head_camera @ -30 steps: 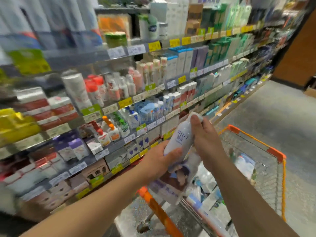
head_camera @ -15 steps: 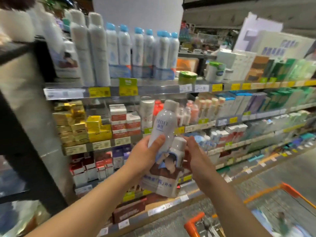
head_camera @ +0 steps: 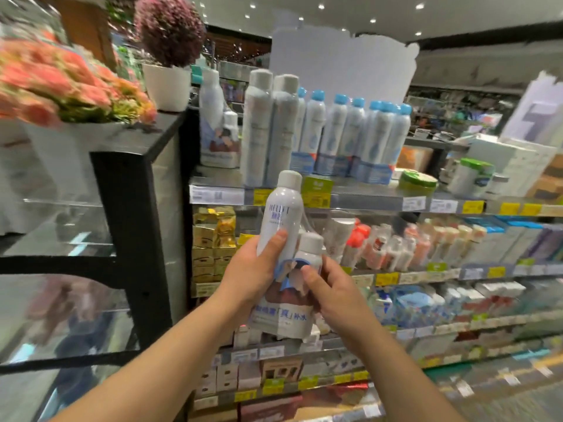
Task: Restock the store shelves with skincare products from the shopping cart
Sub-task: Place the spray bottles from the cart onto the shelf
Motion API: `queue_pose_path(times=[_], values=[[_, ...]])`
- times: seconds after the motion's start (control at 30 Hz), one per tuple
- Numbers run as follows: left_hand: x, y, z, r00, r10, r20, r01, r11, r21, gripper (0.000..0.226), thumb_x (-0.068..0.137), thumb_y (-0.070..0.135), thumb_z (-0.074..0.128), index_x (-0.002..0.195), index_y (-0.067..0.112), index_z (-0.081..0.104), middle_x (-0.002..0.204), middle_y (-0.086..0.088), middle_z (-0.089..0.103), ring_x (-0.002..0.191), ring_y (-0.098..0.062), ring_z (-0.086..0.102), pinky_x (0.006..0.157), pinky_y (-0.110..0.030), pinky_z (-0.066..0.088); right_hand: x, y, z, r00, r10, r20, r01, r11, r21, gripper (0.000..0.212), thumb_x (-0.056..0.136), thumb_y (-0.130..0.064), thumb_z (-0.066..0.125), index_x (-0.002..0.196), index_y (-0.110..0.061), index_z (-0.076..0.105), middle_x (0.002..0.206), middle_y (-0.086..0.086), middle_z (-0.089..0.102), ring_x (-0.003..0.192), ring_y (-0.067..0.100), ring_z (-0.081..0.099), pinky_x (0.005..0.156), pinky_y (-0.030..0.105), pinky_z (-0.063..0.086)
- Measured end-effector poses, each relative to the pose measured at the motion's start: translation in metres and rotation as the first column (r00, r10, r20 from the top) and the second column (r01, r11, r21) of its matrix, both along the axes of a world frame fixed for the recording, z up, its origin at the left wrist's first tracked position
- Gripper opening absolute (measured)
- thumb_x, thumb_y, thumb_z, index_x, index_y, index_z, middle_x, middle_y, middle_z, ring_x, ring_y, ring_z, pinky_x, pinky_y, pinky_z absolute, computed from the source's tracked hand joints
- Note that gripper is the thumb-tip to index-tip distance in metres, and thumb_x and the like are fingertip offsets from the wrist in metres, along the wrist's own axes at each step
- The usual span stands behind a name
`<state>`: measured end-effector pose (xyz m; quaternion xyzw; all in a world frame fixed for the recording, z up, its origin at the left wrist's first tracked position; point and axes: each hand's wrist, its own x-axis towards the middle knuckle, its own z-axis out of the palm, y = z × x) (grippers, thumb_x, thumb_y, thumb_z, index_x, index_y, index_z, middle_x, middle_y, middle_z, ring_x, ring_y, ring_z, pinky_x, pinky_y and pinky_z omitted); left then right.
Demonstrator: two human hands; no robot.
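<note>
The spray set (head_camera: pixel 285 254), a tall bottle and a small one banded together in a printed sleeve, stood upright in both hands in front of the shelves. The left hand (head_camera: pixel 259 269) wrapped the tall bottle; the right hand (head_camera: pixel 329 287) pinched the sleeve beside the small one. A matching set (head_camera: pixel 217 126) sat above and to the left on the top shelf (head_camera: pixel 365 197), likely nearer the left hand.

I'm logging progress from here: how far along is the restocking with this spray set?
Done: one matching spray set already stands at the left end of the top shelf. In hand: the left hand and right hand both grip a packaged spray set, held below that shelf. Left: placing it. The cart is out of view, so remaining stock cannot be judged.
</note>
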<state>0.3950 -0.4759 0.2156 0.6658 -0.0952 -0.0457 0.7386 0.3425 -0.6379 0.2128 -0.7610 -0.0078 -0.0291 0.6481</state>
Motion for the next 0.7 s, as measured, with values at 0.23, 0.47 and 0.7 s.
queue_pose_path(times=[0.23, 0.47, 0.7], values=[[0.022, 0.025, 0.015, 0.993, 0.103, 0.057, -0.102, 0.995, -0.017, 0.058, 0.084, 0.073, 0.059, 0.112, 0.023, 0.069, 0.102, -0.008, 0.078, 0.095, -0.030, 0.076, 0.090, -0.062, 0.058, 0.035, 0.017, 0.006, 0.989, 0.147, -0.022, -0.148, 0.989, -0.006, 0.030, 0.095, -0.039, 0.071, 0.122, -0.029, 0.063, 0.113, -0.002, 0.077, 0.104, 0.019, 0.075, 0.087, 0.047, 0.062], [0.049, 0.033, 0.033, 0.979, 0.191, 0.074, -0.187, 0.981, -0.047, 0.055, 0.089, 0.064, 0.058, 0.120, 0.020, 0.067, 0.106, -0.009, 0.078, 0.099, -0.029, 0.076, 0.094, -0.058, 0.058, 0.083, 0.019, 0.008, 0.971, 0.231, 0.060, -0.231, 0.973, -0.015, 0.025, 0.096, -0.022, 0.073, 0.119, -0.026, 0.064, 0.107, -0.005, 0.078, 0.100, 0.017, 0.075, 0.084, 0.041, 0.063], [0.091, 0.032, 0.046, 0.928, 0.337, 0.161, -0.336, 0.941, -0.031, 0.058, 0.087, 0.064, 0.066, 0.129, 0.025, 0.055, 0.122, 0.000, 0.071, 0.109, -0.020, 0.072, 0.089, -0.038, 0.060, 0.137, 0.022, 0.011, 0.962, 0.202, 0.185, -0.208, 0.978, 0.012, 0.017, 0.095, -0.023, 0.074, 0.110, -0.030, 0.071, 0.104, -0.006, 0.078, 0.099, 0.015, 0.074, 0.091, 0.047, 0.061]])
